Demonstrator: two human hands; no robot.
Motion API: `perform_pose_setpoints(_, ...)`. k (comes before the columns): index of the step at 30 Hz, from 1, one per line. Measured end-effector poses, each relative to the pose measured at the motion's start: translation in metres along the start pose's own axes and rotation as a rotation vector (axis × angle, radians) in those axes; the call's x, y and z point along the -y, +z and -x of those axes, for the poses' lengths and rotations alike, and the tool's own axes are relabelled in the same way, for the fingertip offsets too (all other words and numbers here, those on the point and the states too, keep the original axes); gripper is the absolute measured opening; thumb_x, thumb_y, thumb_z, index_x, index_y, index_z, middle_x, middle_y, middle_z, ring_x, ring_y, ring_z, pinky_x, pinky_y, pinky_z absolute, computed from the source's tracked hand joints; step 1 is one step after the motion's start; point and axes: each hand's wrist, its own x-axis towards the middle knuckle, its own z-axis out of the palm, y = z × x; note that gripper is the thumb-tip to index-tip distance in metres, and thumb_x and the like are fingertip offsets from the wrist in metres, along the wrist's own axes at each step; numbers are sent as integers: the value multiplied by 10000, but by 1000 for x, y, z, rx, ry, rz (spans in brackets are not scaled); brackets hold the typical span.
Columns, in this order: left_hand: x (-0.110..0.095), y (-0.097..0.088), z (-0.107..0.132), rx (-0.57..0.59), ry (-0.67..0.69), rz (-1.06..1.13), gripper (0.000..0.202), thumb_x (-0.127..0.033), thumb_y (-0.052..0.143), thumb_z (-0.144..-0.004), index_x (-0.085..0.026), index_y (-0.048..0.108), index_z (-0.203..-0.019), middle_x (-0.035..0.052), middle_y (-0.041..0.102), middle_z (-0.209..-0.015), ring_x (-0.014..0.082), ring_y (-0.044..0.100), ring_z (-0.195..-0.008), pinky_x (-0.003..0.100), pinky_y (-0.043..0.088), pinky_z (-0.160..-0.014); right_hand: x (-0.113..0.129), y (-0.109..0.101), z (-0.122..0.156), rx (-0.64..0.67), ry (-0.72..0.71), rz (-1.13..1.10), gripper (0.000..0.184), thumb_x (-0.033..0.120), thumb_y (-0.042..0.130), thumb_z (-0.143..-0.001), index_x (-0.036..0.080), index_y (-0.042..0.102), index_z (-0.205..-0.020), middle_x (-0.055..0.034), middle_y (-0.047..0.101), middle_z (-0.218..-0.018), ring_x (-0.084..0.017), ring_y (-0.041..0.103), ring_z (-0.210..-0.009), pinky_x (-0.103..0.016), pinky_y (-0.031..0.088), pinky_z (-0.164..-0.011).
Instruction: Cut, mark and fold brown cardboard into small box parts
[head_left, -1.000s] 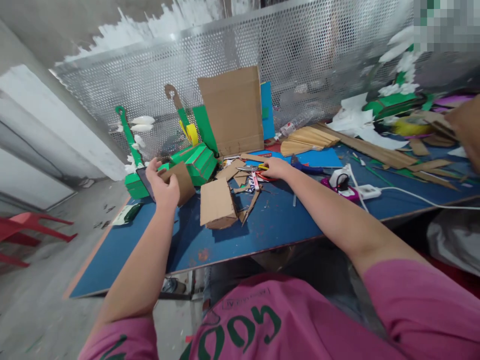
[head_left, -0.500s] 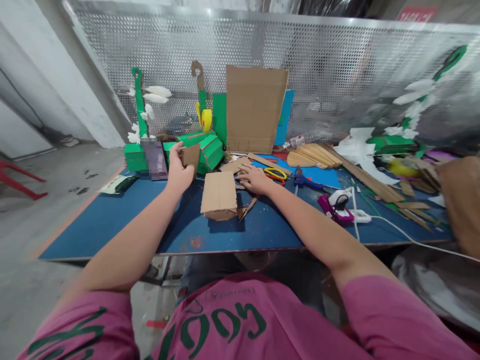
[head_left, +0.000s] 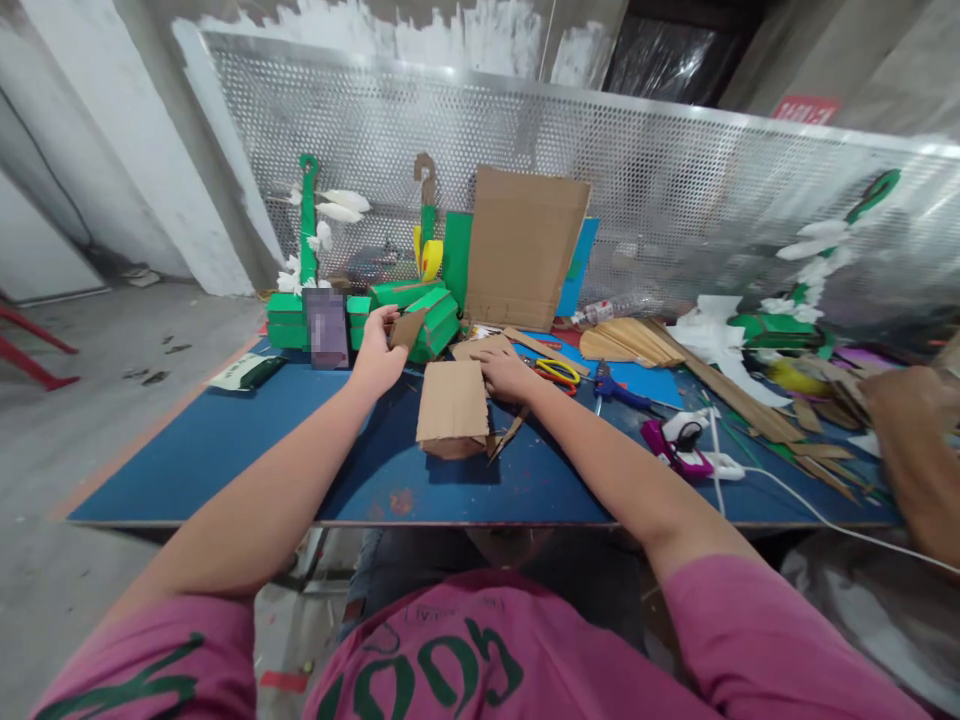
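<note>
My left hand (head_left: 381,352) grips a small flat piece of cardboard (head_left: 409,329) between thumb and fingers, in front of a green-covered cardboard form (head_left: 435,318). On the blue table in front of me sits a small cardboard box (head_left: 451,400), between my two hands. Just beyond its right edge, my right hand (head_left: 508,373) reaches over loose cardboard scraps. Its fingers are extended and rest on or against a flat cardboard scrap (head_left: 477,347); the fingertips are partly hard to make out. Yellow-handled scissors (head_left: 558,371) lie right of that hand.
A blue glue gun (head_left: 621,388) and a purple and white power strip (head_left: 686,455) with a white cable lie at right. A tall cardboard sheet (head_left: 525,245) leans on the perforated metal panel (head_left: 637,190). Another person's arm (head_left: 919,450) reaches in at far right.
The view has tilted up and shifted left. My right hand has moved slightly left, closer to the box, its fingers less spread. My left hand still holds the cardboard piece, now tilted differently.
</note>
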Motion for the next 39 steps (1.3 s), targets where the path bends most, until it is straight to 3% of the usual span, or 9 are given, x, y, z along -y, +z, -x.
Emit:
perform_pose_setpoints(10, -4, -3, 0, 18, 29, -33, 846, -71, 686, -666, -241, 500, -1474, 144, 595, -1433, 323, 648, -1276, 560, 550, -1164, 6, -2, 15, -81, 52, -24, 784, 213, 584, -907, 90, 492, -1675, -196, 407, -1796, -402, 388, -1609, -596, 314, -1294)
perform_pose_setpoints(19, -22, -7, 2, 16, 7, -21, 857, -65, 664, -663, -236, 503, -1487, 133, 616, -1448, 320, 671, -1248, 522, 575, -1119, 0, -22, 36, -116, 36, -145, 800, 165, 576, -876, 128, 506, -1672, -184, 426, -1785, -393, 374, -1640, -636, 267, -1334)
perform_pose_setpoints(24, -30, -11, 1, -43, 47, -27, 835, -61, 644, -677, -249, 545, -1485, 109, 630, -1443, 308, 668, -1270, 494, 565, -1145, -17, -36, 52, -234, -45, -448, 731, 237, 582, -935, 177, 538, -1662, -164, 433, -1781, -356, 400, -1642, -586, 315, -1353)
perform_pose_setpoints(29, -39, -21, -2, -76, 173, -93, 719, -68, 617, -716, -263, 645, -1407, 81, 643, -1443, 299, 646, -1316, 496, 517, -1210, -31, -48, 54, -460, 55, -1000, 746, 479, 699, -920, 277, 577, -1628, -123, 342, -1822, -312, 690, -1322, -522, 575, -1135)
perform_pose_setpoints(32, -43, -26, -3, -107, 234, -160, 616, -77, 627, -757, -263, 697, -1341, 77, 655, -1368, 286, 654, -1269, 484, 506, -1213, -30, -56, 58, -559, 171, -1235, 770, 561, 742, -888, 284, 610, -1593, -119, 526, -1699, -292, 731, -1252, -434, 633, -1007)
perform_pose_setpoints(35, -46, -29, -4, -101, 278, -194, 549, -102, 647, -804, -258, 713, -1326, 81, 651, -1326, 285, 654, -1241, 479, 507, -1197, -27, -59, 66, -608, 249, -1382, 789, 564, 795, -859, 249, 633, -1564, -118, 770, -1347, -279, 749, -1207, -381, 637, -948)
perform_pose_setpoints(39, -39, -27, -5, -75, 289, -245, 546, -134, 682, -796, -245, 712, -1329, 89, 663, -1330, 294, 651, -1244, 469, 499, -1189, -33, -50, 69, -660, 309, -1480, 741, 498, 866, -782, 238, 716, -1460, -77, 819, -1204, -228, 772, -1063, -324, 621, -861)
